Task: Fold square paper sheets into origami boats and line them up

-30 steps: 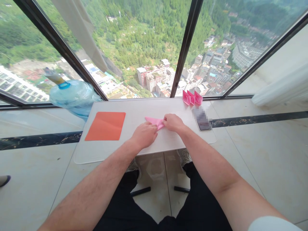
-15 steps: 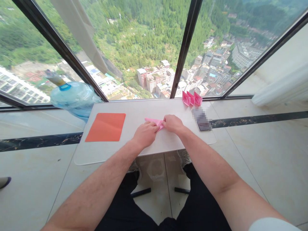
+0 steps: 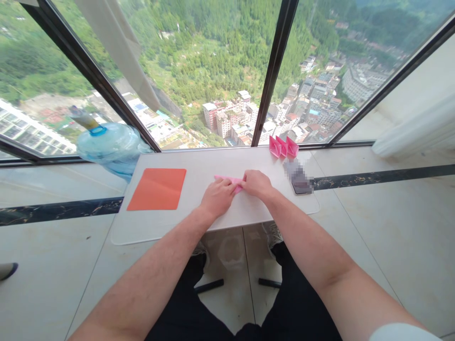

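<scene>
A small piece of folded pink paper (image 3: 227, 178) lies on the white table between my hands. My left hand (image 3: 219, 195) is closed over its near side, fingertips pressing the paper. At the paper's right end, my right hand (image 3: 256, 183) is closed with thumb and fingers pinching the edge. Parts of the paper are hidden beneath my fingers. Three folded pink paper pieces (image 3: 283, 147) stand in a row at the table's back right. On the left side rests a stack of orange paper sheets (image 3: 157, 189).
The low white table (image 3: 199, 161) stands against the windows. A phone (image 3: 302, 184), partly blurred out, lies at its right edge. Behind the left corner is a large blue water bottle (image 3: 113, 144). My shoes and dark-clad legs are below the front edge.
My left hand has shifted slightly to the right along the pink paper, and less of the paper shows. My right hand stays nearly in place.
</scene>
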A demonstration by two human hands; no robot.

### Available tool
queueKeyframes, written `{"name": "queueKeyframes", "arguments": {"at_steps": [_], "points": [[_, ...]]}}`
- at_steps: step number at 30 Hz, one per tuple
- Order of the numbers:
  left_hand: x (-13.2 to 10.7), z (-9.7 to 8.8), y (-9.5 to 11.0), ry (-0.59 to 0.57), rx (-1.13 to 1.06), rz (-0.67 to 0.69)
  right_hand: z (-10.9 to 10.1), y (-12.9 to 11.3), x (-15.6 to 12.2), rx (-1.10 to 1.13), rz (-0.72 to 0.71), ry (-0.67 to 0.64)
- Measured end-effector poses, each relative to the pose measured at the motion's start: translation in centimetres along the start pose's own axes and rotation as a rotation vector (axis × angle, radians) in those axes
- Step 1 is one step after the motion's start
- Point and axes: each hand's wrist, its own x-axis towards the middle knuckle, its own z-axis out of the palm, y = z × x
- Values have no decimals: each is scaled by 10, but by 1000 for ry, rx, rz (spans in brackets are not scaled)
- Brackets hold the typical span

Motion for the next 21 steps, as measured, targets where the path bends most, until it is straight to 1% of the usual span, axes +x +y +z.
{"name": "queueKeyframes", "arguments": {"at_steps": [4,8,17,21], "points": [[0,1,0,-2,13,-5,2,2,-1,11,15,19],[1,-1,1,-31,16,-20,2,6,-4,14,18,35],[1,-4,3,-42,5,-27,-2,14,-11,5,56,40],[2,-4,2,-57,11,-26,-6,24,-12,-9,96,46]]}}
